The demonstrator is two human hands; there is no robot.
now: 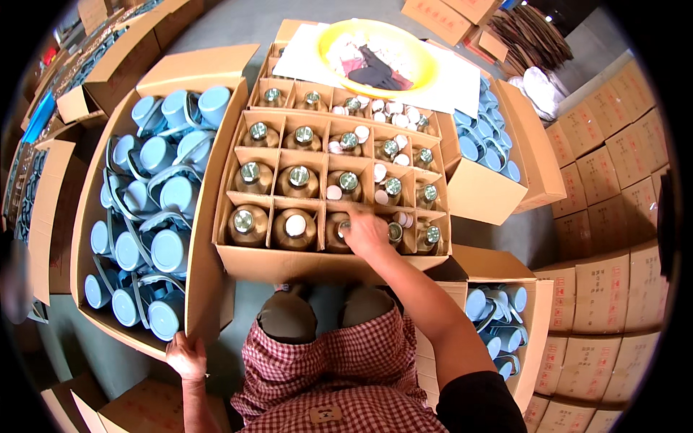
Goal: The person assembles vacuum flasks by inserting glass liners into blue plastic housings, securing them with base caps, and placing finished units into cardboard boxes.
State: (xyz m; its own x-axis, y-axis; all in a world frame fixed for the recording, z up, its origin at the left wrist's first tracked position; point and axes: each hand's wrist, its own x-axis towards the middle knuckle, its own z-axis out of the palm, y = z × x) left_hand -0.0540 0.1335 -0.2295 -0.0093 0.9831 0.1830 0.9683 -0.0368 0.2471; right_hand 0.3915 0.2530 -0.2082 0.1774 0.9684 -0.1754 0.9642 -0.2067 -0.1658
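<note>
In front of me stands a divided cardboard box [317,263] of glass bottles [298,180] with shiny round mouths, one bottle to a compartment. Small white discs [333,193] lie in several compartments, and one white disc [294,225] covers a front-row bottle's mouth. My right hand [368,234] reaches into the front row, its fingers bent together at the mouth of a bottle [337,232]; whatever they pinch is hidden. My left hand [186,356] grips the near edge of the left cardboard box [202,289], which is full of light blue cup-shaped pieces with strap loops [172,251].
A yellow basin [323,61] holding dark cloth and pale bits rests on a white board [296,61] over the bottle box's far end. Open boxes of blue pieces [530,195] stand at right. Stacked cartons [595,303] wall the right side; another open carton [155,404] lies lower left.
</note>
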